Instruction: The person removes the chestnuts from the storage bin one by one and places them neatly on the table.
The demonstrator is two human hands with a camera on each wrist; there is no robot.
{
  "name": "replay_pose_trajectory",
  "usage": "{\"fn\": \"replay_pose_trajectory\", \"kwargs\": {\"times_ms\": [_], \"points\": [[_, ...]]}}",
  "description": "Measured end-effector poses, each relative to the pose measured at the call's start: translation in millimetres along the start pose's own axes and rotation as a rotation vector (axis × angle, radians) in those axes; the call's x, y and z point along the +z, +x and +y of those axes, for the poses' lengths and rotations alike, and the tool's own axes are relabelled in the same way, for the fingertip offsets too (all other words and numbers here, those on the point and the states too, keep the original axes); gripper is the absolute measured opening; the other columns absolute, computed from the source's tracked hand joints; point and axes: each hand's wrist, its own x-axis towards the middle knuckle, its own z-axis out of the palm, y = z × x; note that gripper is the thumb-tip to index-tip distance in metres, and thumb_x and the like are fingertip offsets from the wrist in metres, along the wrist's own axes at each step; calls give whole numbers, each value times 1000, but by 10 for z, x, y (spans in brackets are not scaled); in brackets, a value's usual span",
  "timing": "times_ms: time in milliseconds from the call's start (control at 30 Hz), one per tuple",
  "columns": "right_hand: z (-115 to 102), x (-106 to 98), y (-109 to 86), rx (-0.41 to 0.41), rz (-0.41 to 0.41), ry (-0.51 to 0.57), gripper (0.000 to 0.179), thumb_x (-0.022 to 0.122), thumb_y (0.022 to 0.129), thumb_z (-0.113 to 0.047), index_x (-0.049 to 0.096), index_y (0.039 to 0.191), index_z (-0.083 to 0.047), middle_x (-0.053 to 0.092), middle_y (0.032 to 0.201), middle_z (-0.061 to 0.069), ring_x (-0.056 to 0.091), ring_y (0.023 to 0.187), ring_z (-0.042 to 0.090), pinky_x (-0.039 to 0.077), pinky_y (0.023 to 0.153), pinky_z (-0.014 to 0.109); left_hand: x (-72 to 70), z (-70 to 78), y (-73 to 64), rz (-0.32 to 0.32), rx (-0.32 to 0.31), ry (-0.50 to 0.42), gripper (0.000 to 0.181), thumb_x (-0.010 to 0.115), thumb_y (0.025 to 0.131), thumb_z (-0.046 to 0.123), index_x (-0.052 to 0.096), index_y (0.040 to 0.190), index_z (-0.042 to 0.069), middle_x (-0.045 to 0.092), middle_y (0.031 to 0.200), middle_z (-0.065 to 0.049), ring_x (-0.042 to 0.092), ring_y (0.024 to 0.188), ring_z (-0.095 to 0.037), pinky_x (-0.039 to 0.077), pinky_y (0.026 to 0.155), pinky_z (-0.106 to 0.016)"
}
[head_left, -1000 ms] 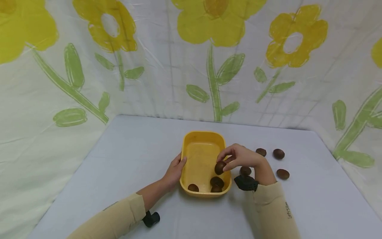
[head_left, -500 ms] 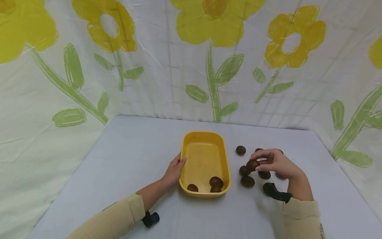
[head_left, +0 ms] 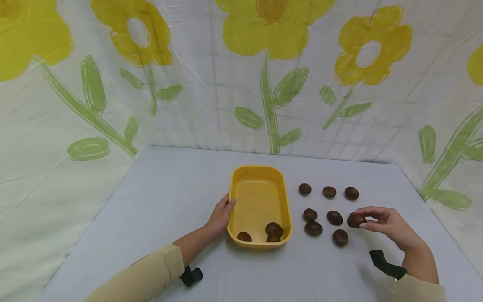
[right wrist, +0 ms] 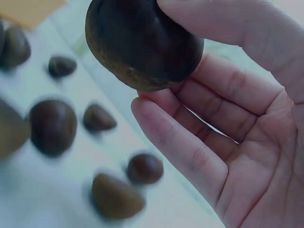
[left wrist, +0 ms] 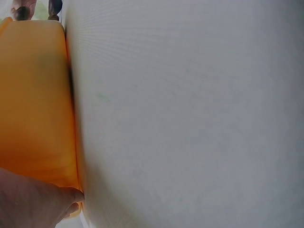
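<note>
- Hanging behind the counter (head_left: 170,188): a white cloth (head_left: 211,109) bearing yellow flowers (head_left: 290,29) with green stems (head_left: 269,111).
- Counter: pale surface, reaching back to the foot of the cloth.
- Beige sleeves (head_left: 145,272): left and right, both entering at the lower edge of the head view.
- Yellow tray (head_left: 250,201): near the middle of the counter, rounded at the corners, its long sides running away from the person.
- Left hand (head_left: 220,216): grip closed on the left side of the tray, thumb over the rim.
- Right hand (head_left: 392,226): well to the right of the tray, grip pinching one chestnut between thumb and fingers.
- Black wrist cameras (head_left: 191,277): one at each wrist.
- Held chestnut (head_left: 356,220): just right of another nut; whether it touches the counter cannot be told.
- Loose chestnuts (head_left: 329,192): seven on the counter, right of the tray; three form a far row, four lie nearer, two of these close together.
- Tray chestnuts (head_left: 274,229): three at the near end, two together by the right corner, one by the left.
</note>
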Motion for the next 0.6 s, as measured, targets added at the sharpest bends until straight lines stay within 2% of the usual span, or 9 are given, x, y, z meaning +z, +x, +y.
{"fn": "replay_pose_trajectory", "kwargs": {"times_ms": [200,367,467,600], "points": [[193,-70,-223,161,46,-111,24,63,86,-2,63,109,3,65,96,-24,58,90,-10,46,69,13,-1,14,-3,-1,6,-1,52,31,103,24,15,149,6,19,155,-10,24,141,-27,21,114,-46],[355,-86,-303,299,-5,-119,32,62,88,-9,58,113,10,67,96,-22,61,89,-7,45,70,12,-3,22,-8,-2,4,-4,53,31,103,24,15,149,6,21,155,-11,27,140,-28,22,114,-46],[414,-74,-332,333,-41,-96,35,61,88,-8,55,115,13,67,97,-21,62,89,-6,45,71,10,0,17,-5,2,-7,-2,52,31,103,24,15,149,7,23,154,-11,30,138,-28,24,114,-46],[446,-59,-360,346,-41,-91,36,61,87,-6,54,116,15,68,97,-19,62,89,-7,45,72,9,4,11,-2,5,-16,4,52,31,103,25,16,150,8,23,154,-10,31,138,-28,24,113,-46]]}}
